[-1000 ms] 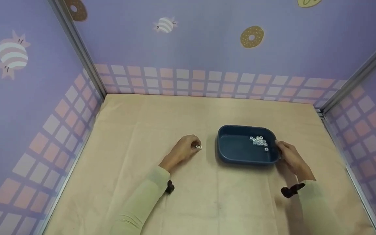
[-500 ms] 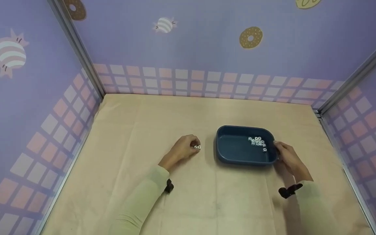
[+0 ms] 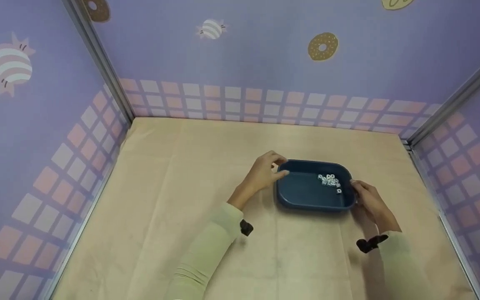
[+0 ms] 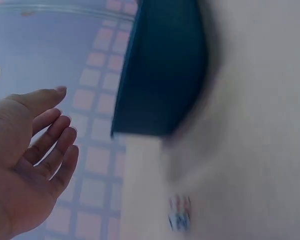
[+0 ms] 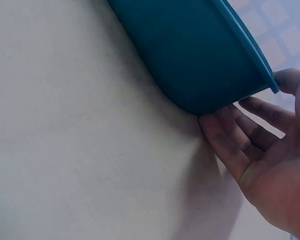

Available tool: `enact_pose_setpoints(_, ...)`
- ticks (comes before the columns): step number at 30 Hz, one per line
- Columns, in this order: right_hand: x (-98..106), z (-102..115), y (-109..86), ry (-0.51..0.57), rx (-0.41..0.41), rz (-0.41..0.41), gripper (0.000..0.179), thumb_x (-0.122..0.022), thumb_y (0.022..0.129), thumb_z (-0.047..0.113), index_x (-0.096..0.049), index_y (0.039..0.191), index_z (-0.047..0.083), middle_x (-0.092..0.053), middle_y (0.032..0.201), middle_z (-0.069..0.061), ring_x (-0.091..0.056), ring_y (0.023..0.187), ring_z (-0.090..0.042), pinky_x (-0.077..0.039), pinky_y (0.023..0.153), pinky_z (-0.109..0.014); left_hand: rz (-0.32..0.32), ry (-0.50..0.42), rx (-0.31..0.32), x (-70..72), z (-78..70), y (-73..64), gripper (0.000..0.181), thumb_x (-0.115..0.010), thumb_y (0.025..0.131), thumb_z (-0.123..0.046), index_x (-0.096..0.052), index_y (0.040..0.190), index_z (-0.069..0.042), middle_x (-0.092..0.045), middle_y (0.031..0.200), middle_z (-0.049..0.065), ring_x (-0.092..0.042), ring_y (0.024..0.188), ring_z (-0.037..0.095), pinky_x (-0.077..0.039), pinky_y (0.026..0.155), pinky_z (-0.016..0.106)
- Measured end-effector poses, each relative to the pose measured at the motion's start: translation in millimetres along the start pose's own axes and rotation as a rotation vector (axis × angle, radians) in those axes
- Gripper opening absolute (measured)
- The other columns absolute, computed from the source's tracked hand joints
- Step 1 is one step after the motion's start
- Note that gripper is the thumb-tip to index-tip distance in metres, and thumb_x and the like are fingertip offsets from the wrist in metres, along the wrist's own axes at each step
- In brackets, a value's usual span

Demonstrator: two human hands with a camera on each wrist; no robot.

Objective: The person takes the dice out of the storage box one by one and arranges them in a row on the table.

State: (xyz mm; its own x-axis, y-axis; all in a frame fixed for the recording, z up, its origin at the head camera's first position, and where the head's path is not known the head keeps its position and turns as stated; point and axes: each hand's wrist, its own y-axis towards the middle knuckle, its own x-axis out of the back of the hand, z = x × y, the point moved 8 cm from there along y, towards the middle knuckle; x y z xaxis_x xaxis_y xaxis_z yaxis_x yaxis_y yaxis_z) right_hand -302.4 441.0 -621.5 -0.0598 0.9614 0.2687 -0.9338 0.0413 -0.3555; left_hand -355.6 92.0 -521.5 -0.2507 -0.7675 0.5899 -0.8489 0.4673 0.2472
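Note:
A dark blue plastic basin (image 3: 306, 191) stands on the cloth-covered table, with several small white cubes (image 3: 329, 181), dark-marked like dice, gathered toward its right end. My left hand (image 3: 261, 171) is at the basin's far left corner in the head view, thumb and fingers apart. In the left wrist view its fingers curve loosely and hold nothing. A few blurred white cubes (image 4: 180, 212) lie on the cloth there; my left hand and arm hide them from the head view. My right hand (image 3: 371, 203) holds the basin's right end, with its thumb at the rim (image 5: 250, 42) and fingers underneath.
Beige cloth (image 3: 206, 158) covers the table, lightly creased. Purple printed panels (image 3: 248, 54) enclose it at the back and both sides, with metal posts (image 3: 106, 66) at the corners. Black bands (image 3: 246, 227) sit around both wrists.
My left hand has let go of the white cubes on the cloth and moved right and away from me to the basin's left rim. My right hand and the basin have stayed put.

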Motion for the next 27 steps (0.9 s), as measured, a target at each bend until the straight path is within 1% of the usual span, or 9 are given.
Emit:
enact_pose_setpoints(1, 0, -1, 0.0, 0.009, -0.007, 0.004, 0.078, -0.045, 0.111, 0.056, -0.034, 0.162, -0.002, -0.047, 0.136, -0.016, -0.049, 0.118, -0.021, -0.036, 0.116, -0.050, -0.003, -0.005, -0.006, -5.9, -6.3, 4.8, 0.038, -0.077, 0.100, -0.023, -0.069, 0.132, -0.005, -0.066, 0.125, 0.007, -0.064, 0.119, 0.023, -0.054, 0.103, 0.039)
enact_pose_setpoints(3, -1, -2, -0.7, 0.016, -0.021, 0.016, 0.080, -0.045, 0.111, 0.055, -0.028, 0.164, -0.002, -0.042, 0.155, -0.021, -0.044, 0.140, -0.029, -0.029, 0.124, -0.054, -0.005, -0.012, -0.012, -18.9, -16.7, 14.0, 0.038, -0.077, 0.100, -0.023, -0.069, 0.134, -0.006, -0.066, 0.127, 0.006, -0.064, 0.120, 0.022, -0.052, 0.105, 0.035)
enact_pose_setpoints(5, -1, -3, -0.8, 0.042, -0.028, 0.028, 0.081, -0.046, 0.112, 0.053, -0.024, 0.166, -0.003, -0.028, 0.168, -0.024, -0.027, 0.156, -0.035, -0.021, 0.127, -0.056, -0.004, -0.015, -0.012, -32.7, -23.8, 22.6, 0.040, -0.078, 0.100, -0.023, -0.069, 0.135, -0.007, -0.065, 0.128, 0.005, -0.064, 0.122, 0.021, -0.051, 0.106, 0.030)
enact_pose_setpoints(6, 0, -2, -0.9, 0.048, -0.028, 0.031, 0.081, -0.046, 0.112, 0.053, -0.022, 0.166, -0.002, -0.021, 0.172, -0.023, -0.018, 0.160, -0.036, -0.017, 0.127, -0.058, -0.004, -0.011, -0.014, -39.4, -26.6, 27.0, 0.040, -0.078, 0.100, -0.024, -0.069, 0.136, -0.007, -0.065, 0.128, 0.005, -0.064, 0.122, 0.021, -0.050, 0.106, 0.028)
enact_pose_setpoints(8, 1, -2, -0.5, 0.055, -0.022, 0.027, 0.081, -0.046, 0.112, 0.052, -0.021, 0.166, -0.003, -0.014, 0.174, -0.023, -0.009, 0.162, -0.038, -0.015, 0.127, -0.060, -0.002, 0.003, -0.013, -51.6, -30.6, 35.2, 0.041, -0.078, 0.100, -0.024, -0.069, 0.136, -0.008, -0.065, 0.128, 0.004, -0.064, 0.122, 0.020, -0.049, 0.104, 0.024)
enact_pose_setpoints(11, 2, -1, 1.1, 0.053, -0.018, 0.018, 0.079, -0.046, 0.112, 0.051, -0.023, 0.166, -0.003, -0.014, 0.174, -0.023, -0.008, 0.162, -0.038, -0.015, 0.127, -0.060, 0.024, 0.035, -0.005, -69.1, -32.0, 45.6, 0.041, -0.078, 0.100, -0.025, -0.069, 0.137, -0.010, -0.064, 0.129, 0.002, -0.063, 0.123, 0.018, -0.048, 0.103, 0.020)
enact_pose_setpoints(17, -1, -5, 7.4, 0.051, -0.031, -0.007, 0.076, -0.045, 0.113, 0.049, -0.026, 0.165, -0.002, -0.018, 0.173, -0.023, -0.011, 0.162, -0.039, -0.017, 0.126, -0.061, 0.179, 0.123, -0.004, -102.7, -26.1, 57.4, 0.053, -0.079, 0.099, -0.029, -0.064, 0.145, -0.011, -0.061, 0.138, 0.001, -0.059, 0.128, 0.014, -0.046, 0.108, 0.023)
enact_pose_setpoints(21, -5, -5, 10.0, 0.044, -0.035, -0.008, 0.073, -0.043, 0.114, 0.047, -0.026, 0.165, -0.002, -0.017, 0.174, -0.023, -0.010, 0.162, -0.039, -0.016, 0.126, -0.061, 0.237, 0.175, 0.015, -115.5, -19.2, 61.2, 0.058, -0.081, 0.098, -0.028, -0.061, 0.149, -0.011, -0.059, 0.143, 0.002, -0.057, 0.133, 0.017, -0.046, 0.111, 0.028)
enact_pose_setpoints(27, -1, -3, 8.9, 0.033, -0.029, -0.027, 0.074, -0.044, 0.114, 0.048, -0.027, 0.165, -0.002, -0.018, 0.174, -0.022, -0.009, 0.162, -0.038, -0.012, 0.127, -0.060, 0.262, 0.177, 0.044, -127.7, -16.1, 69.5, 0.062, -0.080, 0.098, -0.028, -0.057, 0.153, -0.013, -0.056, 0.148, 0.004, -0.054, 0.139, 0.020, -0.044, 0.114, 0.031)
